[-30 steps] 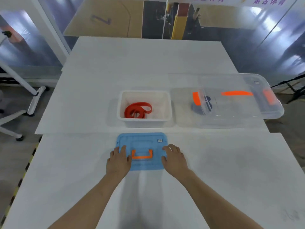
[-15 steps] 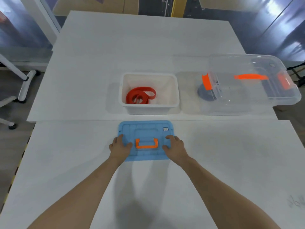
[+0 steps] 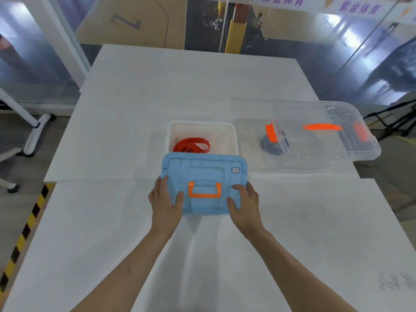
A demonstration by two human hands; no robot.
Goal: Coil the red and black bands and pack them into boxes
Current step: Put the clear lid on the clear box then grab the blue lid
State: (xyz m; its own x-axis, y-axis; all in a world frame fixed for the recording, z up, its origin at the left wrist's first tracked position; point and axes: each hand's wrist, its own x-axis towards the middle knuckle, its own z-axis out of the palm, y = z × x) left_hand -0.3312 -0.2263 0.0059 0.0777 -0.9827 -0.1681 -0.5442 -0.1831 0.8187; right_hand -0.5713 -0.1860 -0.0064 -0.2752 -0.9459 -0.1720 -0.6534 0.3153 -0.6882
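A blue lid (image 3: 203, 172) with an orange handle is lifted off the table and held in front of the white box (image 3: 233, 140). My left hand (image 3: 165, 199) grips its left near edge, thumb on top. My right hand (image 3: 244, 200) grips its right near edge the same way. The coiled red band (image 3: 191, 145) lies inside the white box, partly hidden by the lid's far edge. A dark coiled band (image 3: 271, 147) lies in the clear box (image 3: 254, 158) to the right, under a clear lid (image 3: 326, 131) with orange latches lying askew over it.
The boxes stand on white tables (image 3: 112, 221) pushed together. A yellow-and-black floor stripe (image 3: 24, 230) runs along the left side. A chair base (image 3: 13, 154) sits at far left, a tripod (image 3: 396, 122) at far right.
Both hands have closed on the blue lid and raised it from the table toward the white box, so it now overlaps the box's near rim.
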